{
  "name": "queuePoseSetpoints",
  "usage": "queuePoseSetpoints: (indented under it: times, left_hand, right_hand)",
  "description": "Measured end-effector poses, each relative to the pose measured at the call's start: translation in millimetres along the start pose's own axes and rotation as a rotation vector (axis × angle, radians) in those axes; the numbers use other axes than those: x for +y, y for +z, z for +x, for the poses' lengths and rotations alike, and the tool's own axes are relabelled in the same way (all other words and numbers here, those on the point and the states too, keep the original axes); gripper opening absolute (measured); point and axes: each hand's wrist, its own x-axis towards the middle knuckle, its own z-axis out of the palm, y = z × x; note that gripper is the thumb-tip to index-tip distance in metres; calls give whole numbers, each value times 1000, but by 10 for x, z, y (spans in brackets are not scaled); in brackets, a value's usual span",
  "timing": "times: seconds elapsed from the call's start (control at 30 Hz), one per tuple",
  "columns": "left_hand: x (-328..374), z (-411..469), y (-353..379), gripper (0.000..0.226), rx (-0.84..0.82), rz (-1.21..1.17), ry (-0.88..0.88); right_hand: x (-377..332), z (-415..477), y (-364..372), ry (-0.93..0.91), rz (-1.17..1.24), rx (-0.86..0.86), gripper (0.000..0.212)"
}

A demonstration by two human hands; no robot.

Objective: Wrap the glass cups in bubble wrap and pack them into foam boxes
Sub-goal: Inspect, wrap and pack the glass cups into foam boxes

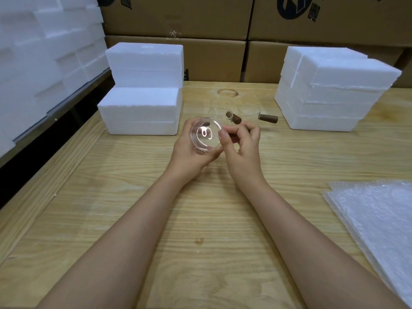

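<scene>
Glass cup (206,134) in both hands.
Left hand (189,150) curls round it, right hand (243,146) pinches its side; behind it, two handled cups (248,111) between foam boxes (142,108); bubble wrap (376,217) to its right.

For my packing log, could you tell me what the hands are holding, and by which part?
A glass cup: the left hand cups its round body, and the right hand curls round its handle, mostly hidden.

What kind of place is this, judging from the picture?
Probably a packing area in a warehouse: stacked cardboard boxes behind the wooden table, white foam boxes piled on it, and bubble wrap sheets at the right.
</scene>
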Motion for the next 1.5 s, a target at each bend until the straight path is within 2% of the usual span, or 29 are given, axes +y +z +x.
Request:
queuePoseSetpoints:
  times: [0.2,0.37,0.57,0.73,0.97,1.03,1.37,1.5]
  left_hand:
    - [-10,1,-7,62,-3,18,-24]
    - [-23,-9,15,64,19,185,-15]
    - [-33,-33,59,61,21,326,105]
    - [-28,-34,65,67,-17,387,144]
    - [-10,-46,59,71,-79,299,124]
    - [-12,-49,62,73,-89,282,125]
    - [-93,-71,70,68,-124,439,295]
    - [-88,-63,67,68,-118,463,276]
  right_hand:
    - [49,-6,-5,5,-61,-74,32]
    - [86,-29,49,9,-155,-74,63]
    - [66,-38,84,74,-181,31,68]
    - [33,-44,103,156,-161,117,66]
    - [13,-56,129,133,-68,210,24]
    - [15,-52,130,136,-55,219,18]
    - [18,-15,110,274,57,205,19]
    - [-7,-26,112,278,44,178,37]
